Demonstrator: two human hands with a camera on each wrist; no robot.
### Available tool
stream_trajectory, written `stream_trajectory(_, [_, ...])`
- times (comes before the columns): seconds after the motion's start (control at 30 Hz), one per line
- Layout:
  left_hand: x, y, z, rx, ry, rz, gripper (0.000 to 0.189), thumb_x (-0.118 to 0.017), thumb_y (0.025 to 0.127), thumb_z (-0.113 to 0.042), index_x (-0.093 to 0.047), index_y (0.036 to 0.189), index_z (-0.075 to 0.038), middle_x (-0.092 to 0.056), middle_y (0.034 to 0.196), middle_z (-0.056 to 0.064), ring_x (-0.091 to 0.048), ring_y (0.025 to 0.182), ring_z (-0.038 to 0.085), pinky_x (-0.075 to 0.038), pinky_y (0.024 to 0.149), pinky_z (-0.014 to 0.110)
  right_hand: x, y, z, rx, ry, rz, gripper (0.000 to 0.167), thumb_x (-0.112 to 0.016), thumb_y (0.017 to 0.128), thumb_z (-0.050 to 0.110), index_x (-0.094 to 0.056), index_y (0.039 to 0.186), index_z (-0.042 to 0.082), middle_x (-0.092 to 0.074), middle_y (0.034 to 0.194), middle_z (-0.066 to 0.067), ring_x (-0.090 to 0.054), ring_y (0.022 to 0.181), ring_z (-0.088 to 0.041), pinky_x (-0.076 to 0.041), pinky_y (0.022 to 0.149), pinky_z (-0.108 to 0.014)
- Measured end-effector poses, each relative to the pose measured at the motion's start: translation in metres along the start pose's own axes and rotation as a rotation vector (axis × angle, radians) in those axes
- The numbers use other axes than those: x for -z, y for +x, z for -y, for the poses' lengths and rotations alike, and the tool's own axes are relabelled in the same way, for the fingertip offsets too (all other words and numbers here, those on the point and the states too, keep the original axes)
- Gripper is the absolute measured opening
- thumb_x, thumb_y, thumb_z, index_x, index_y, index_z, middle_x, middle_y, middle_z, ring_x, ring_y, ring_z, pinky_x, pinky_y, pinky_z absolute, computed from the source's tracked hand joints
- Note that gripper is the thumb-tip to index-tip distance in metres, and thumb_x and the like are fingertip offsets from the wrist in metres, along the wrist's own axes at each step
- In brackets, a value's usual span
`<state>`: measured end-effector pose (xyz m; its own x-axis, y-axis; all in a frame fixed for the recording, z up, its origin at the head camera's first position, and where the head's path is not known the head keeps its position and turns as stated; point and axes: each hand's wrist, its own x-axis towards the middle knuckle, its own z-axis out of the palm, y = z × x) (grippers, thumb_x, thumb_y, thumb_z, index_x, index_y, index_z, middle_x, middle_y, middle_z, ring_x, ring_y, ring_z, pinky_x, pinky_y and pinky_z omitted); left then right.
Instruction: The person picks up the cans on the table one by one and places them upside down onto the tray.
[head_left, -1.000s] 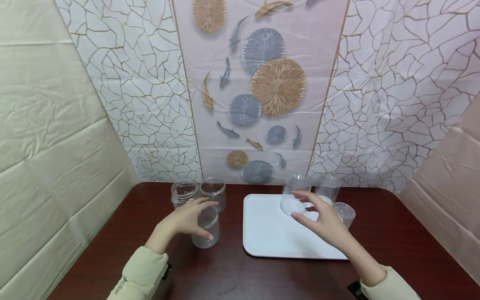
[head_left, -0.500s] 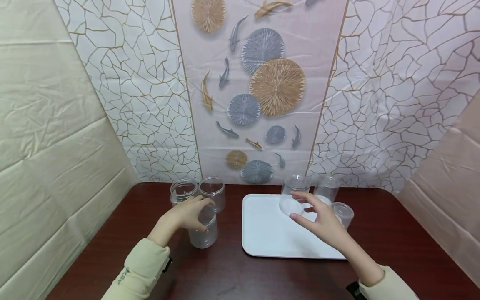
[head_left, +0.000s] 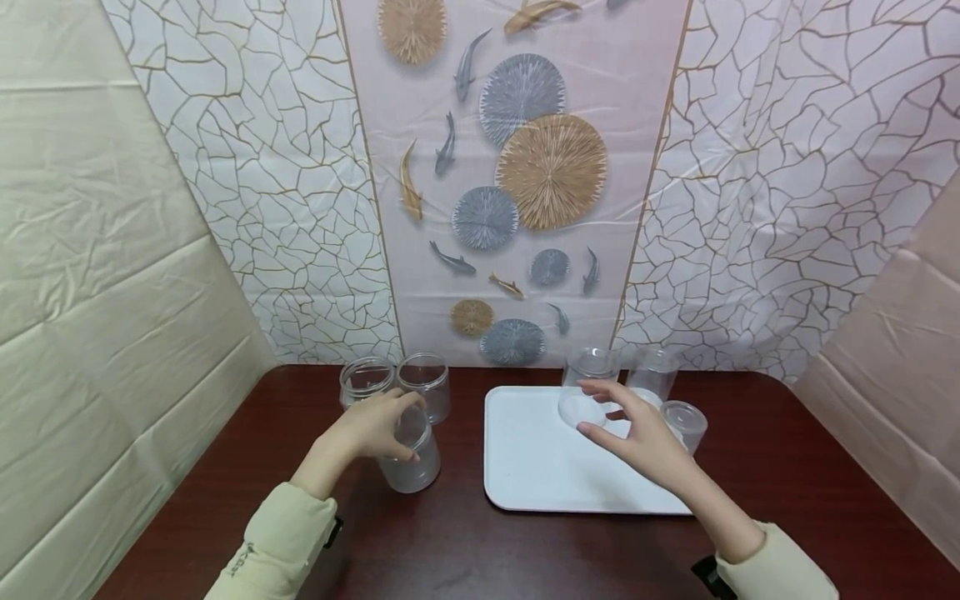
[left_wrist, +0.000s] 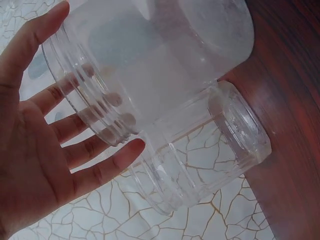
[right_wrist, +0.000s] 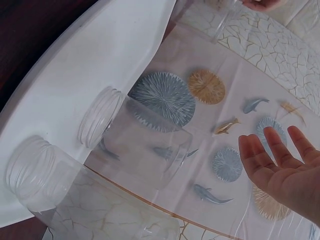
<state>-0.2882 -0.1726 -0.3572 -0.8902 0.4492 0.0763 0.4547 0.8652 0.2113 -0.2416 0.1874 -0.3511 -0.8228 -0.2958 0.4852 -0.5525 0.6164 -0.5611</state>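
Head view, front jar: the clear front jar (head_left: 416, 473) is left of centre in the lower half of the frame, at the lower right of the left hand (head_left: 367, 427).
Jar's long axis: close to upright, mouth up, rim leaning slightly to the frame's left; whether its base touches the worktop (head_left: 442, 550) I cannot tell.
Nearer hand: the left, right at the rim; the right hand (head_left: 643, 435) is well apart, right of centre.
Jar to tray: the white tray (head_left: 525, 487) lies to the jar's right, with worktop showing between.
Left grip: grasping the front jar, it appears, thumb and fingers on opposite sides of the threaded rim.
Left pose: forearm rising from the lower left, hand arched over the mouth.
Right grip: holding nothing, thumb and fingers parted in a curve, near an upturned jar (right_wrist: 150, 140).
Right pose: forearm slanting in from the lower right.
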Motion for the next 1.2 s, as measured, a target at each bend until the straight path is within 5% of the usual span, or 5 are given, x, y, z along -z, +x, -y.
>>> stream_trajectory(0.5, [0.007,-0.009,-0.004,-0.065,-0.021,-0.158,0.071,-0.085,0.061,-0.041,-0.058,0.122,-0.016,-0.064,0.117,0.009,-0.051,0.118,0.043,-0.046,0.091,0.054,-0.001,0.002,0.003,-0.003,0.028,0.016,0.047,-0.069,0.086,0.019,-0.053,0.13,0.013,-0.061,0.123,-0.008,-0.056,0.109,-0.026,-0.052,0.084,-0.038])
stream_trajectory(0.73, [0.008,-0.008,-0.003,-0.082,-0.141,-0.177,0.071,-0.083,0.063,-0.046,-0.057,0.122,-0.017,-0.066,0.112,0.002,-0.057,0.105,0.026,-0.046,0.088,0.045,0.002,0.004,0.004,0.014,0.034,0.005,0.046,-0.069,0.086,0.017,-0.053,0.13,0.012,-0.061,0.123,-0.009,-0.056,0.108,-0.025,-0.052,0.083,-0.037])
stream_trajectory(1.2, [0.007,-0.004,-0.015,-0.04,-0.282,-0.3,0.071,-0.083,0.065,-0.044,-0.055,0.124,-0.018,-0.066,0.114,0.004,-0.061,0.105,0.023,-0.048,0.088,0.042,0.006,0.008,0.005,0.007,0.054,0.018,0.047,-0.067,0.088,0.017,-0.051,0.131,0.009,-0.059,0.126,-0.012,-0.056,0.111,-0.029,-0.052,0.084,-0.04])
